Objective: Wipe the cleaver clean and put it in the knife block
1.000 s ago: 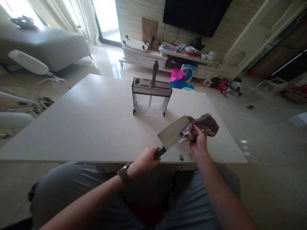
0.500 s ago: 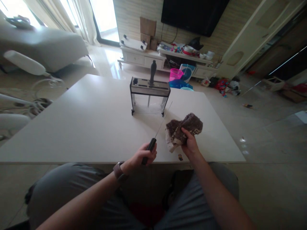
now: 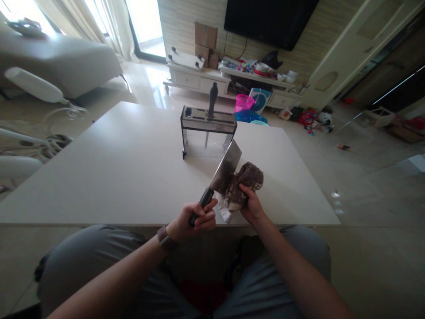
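Observation:
My left hand is closed round the dark handle of a cleaver, whose broad metal blade points up and to the right. A brown and cream cloth is bunched in my right hand, thumb on top. The cloth lies against the lower right part of the blade, with a pale end hanging below. Beyond them a knife block with clear sides stands on the white table. One dark-handled tool is upright in it, its narrow shaft visible inside.
White chairs stand left of the table. Along the far wall a low white cabinet carries boxes and bowls, under a black television. On the floor behind the table are a pink basket and blue items.
The cleaver has turned from edge-on to show its flat side. My right hand has moved left with the cloth, bringing it against the blade.

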Available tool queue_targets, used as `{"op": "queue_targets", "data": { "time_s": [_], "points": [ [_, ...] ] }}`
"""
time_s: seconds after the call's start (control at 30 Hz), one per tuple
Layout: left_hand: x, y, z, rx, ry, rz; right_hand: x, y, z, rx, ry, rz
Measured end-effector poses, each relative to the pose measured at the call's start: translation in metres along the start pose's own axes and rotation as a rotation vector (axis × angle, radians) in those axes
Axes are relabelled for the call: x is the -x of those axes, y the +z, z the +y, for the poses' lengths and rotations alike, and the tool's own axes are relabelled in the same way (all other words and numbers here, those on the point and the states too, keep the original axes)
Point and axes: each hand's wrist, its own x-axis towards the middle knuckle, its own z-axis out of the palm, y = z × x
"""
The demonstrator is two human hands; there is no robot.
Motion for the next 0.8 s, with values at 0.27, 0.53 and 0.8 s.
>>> {"op": "queue_targets", "data": {
  "time_s": [0.27,0.53,0.8],
  "points": [
    [0.002,0.003,0.001,0.007,-0.09,0.069,0.007,0.005,0.008,0.005,0.032,-0.035],
    [-0.005,-0.007,-0.008,-0.211,-0.246,0.014,0.009,0.004,0.005,0.014,0.01,-0.032],
    [-0.017,-0.008,-0.009,-0.745,-0.054,0.517,0.006,0.006,0.001,0.089,-0.182,0.023]
  ]
}}
